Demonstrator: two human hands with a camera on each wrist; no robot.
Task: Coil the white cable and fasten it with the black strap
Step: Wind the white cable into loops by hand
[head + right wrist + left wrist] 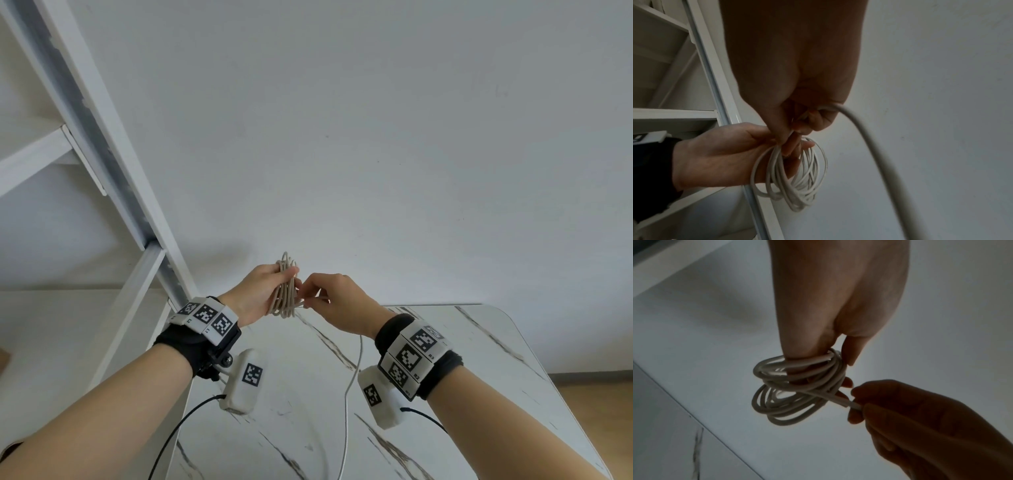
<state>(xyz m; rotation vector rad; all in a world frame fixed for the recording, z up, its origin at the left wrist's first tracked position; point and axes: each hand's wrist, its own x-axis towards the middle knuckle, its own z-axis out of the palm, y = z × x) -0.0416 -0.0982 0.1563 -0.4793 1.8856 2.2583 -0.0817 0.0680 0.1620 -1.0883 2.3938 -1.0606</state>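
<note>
I had the white cable (286, 291) gathered into a bundle of loops in my left hand (255, 296), held up in the air above the marble-patterned tabletop (479, 359). The left fingers (852, 352) and thumb were curled round one side of the bundle, clamping the loops together. My right hand (337, 303) sat just beside the coil, pinching a strand where it left the bundle; from there the loose tail (349, 394) hung down past the tabletop edge, so I judged the coiling not quite finished.

The cable looked light, thin and limp, with some spring in it: the loops splayed apart wherever they weren't pinched, so I reckoned they would flop open if the left grip eased. The best hold seemed to be across all the loops at one point, leaving the opposite side free for binding. The black strap was not visible in any view.
</note>
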